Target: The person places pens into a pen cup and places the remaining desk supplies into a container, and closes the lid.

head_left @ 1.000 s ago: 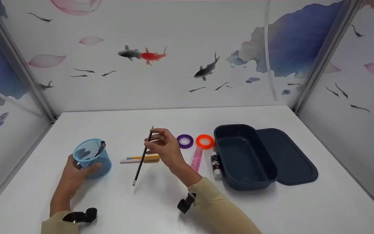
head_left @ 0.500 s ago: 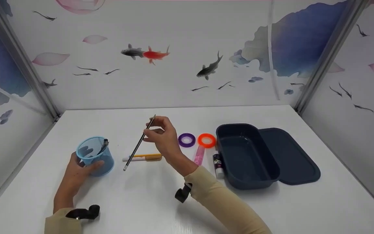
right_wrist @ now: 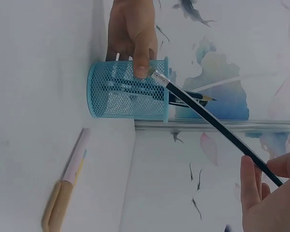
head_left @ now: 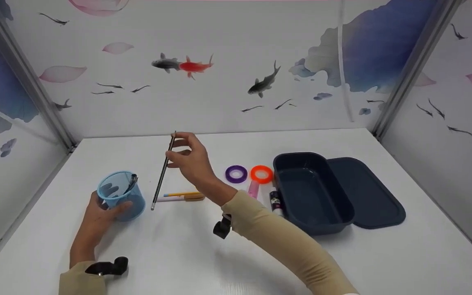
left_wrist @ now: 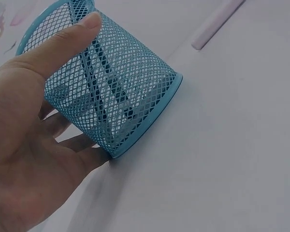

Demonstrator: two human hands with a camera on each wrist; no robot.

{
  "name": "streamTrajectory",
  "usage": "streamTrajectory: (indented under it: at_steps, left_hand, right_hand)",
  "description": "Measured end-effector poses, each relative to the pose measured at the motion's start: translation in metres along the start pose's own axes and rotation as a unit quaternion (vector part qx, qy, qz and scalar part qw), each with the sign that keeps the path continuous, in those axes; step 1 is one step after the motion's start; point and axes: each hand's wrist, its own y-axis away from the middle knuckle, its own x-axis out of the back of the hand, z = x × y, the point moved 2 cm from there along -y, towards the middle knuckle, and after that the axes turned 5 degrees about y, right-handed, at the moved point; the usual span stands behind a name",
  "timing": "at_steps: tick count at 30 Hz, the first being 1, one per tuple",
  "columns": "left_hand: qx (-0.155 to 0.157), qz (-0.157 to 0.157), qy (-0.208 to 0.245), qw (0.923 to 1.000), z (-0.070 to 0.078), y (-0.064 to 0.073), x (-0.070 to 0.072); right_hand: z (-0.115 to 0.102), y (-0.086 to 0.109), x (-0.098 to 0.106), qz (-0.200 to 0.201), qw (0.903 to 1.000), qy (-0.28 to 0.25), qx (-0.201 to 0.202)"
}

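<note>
My left hand (head_left: 101,216) grips a light blue mesh pen cup (head_left: 137,205) from the left, thumb across its front wall. Inside the cup, a sharpened pencil (right_wrist: 209,98) and another dark pen-like thing lean at the rim. My right hand (head_left: 193,162) pinches a dark pencil (head_left: 161,180) near its upper end, with the eraser end pointing down. That pencil is in the air to the right of the cup, apart from it in the head view. Below it on the table lie a pale pink pen with a tan cap (head_left: 195,197) and a yellow pencil (head_left: 180,194).
A purple ring (head_left: 236,174) and an orange ring (head_left: 262,174) lie mid-table. Close by are a pink stick-shaped thing (head_left: 253,189), partly behind my right arm, and a glue stick (head_left: 275,200). A dark blue box (head_left: 314,229) stands right, beside its lid (head_left: 377,196).
My right hand has lifted the pencil and carried it up and left towards the cup. My left hand and the cup have stayed nearly in place.
</note>
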Motion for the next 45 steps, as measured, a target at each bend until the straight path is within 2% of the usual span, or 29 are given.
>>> streamTrajectory:
  at_steps: [4, 8, 16, 24, 34, 45]
  left_hand:
    - [-0.002, 0.001, 0.003, 1.0000, 0.001, 0.000, 0.001]
    - [-0.009, 0.005, 0.009, 0.9999, 0.002, -0.003, 0.003]
    - [-0.016, 0.004, 0.021, 0.9997, -0.001, -0.002, 0.002]
    - [-0.005, 0.000, 0.013, 0.9999, -0.002, -0.002, 0.002]
    - [0.000, -0.001, 0.016, 0.9999, -0.003, -0.002, 0.001]
    - [-0.005, 0.003, 0.005, 1.0000, 0.000, -0.001, 0.000]
  right_hand:
    - [-0.011, -0.010, -0.006, -0.013, 0.9997, 0.011, -0.015]
    - [-0.019, -0.021, -0.011, -0.015, 0.9997, 0.017, -0.008]
    - [-0.010, -0.035, -0.020, 0.006, 0.9982, 0.058, 0.014]
    - [-0.006, -0.044, -0.029, 0.027, 0.9982, 0.013, 0.052]
    - [-0.009, -0.046, -0.044, 0.039, 0.9949, 0.002, 0.093]
    - [0.013, -0.033, -0.055, 0.013, 0.9955, 0.015, 0.093]
